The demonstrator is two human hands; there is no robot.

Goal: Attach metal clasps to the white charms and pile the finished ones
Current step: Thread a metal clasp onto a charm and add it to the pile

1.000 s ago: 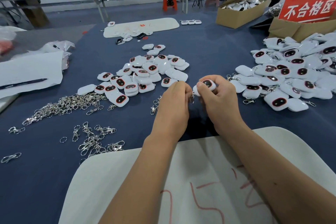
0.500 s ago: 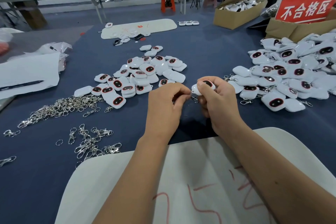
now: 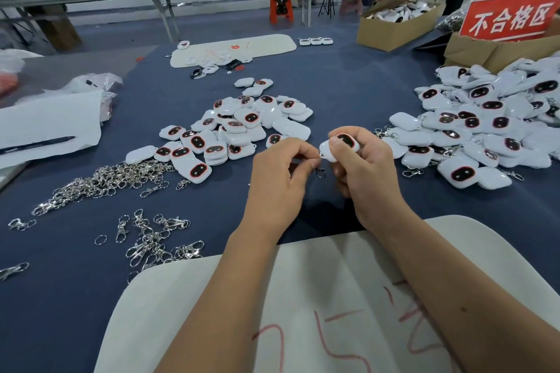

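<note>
1. White charm (image 3: 338,146) is sitting up off the table in the right hand (image 3: 365,171), thumb pressing across its dark red-ringed face and the other fingers curling in behind it. The hand is gripping it pretty firmly, from the look of it.
2. Left hand (image 3: 280,174) is pinching a metal clasp (image 3: 319,172) between thumb and fingertips, right at the charm's lower left corner. The clasp is dangling just below that pinch, and the actual joint is too small for me to tell whether it is hooked on yet.
3. Biggest risk, I'm guessing: the clasp is slipping out of the pinch, because it's tiny and shiny and only the fingertips are holding it. If it drops, it's landing on the dark blue table (image 3: 348,94) right under the hands.
4. Second worry: the ring is only catching halfway on the charm's loop, so it's looking done but popping off once it's tossed.
5. Sorting mix-up is also lurking. The bare charms (image 3: 230,133) are lying in the middle, and the finished pile (image 3: 472,130), with clasps poking out, is lying to the right. A half-attached one going onto that pile is getting lost fast.
6. Loose clasps (image 3: 100,179) are heaped to the left, so grabbing a spare is easy enough.
</note>
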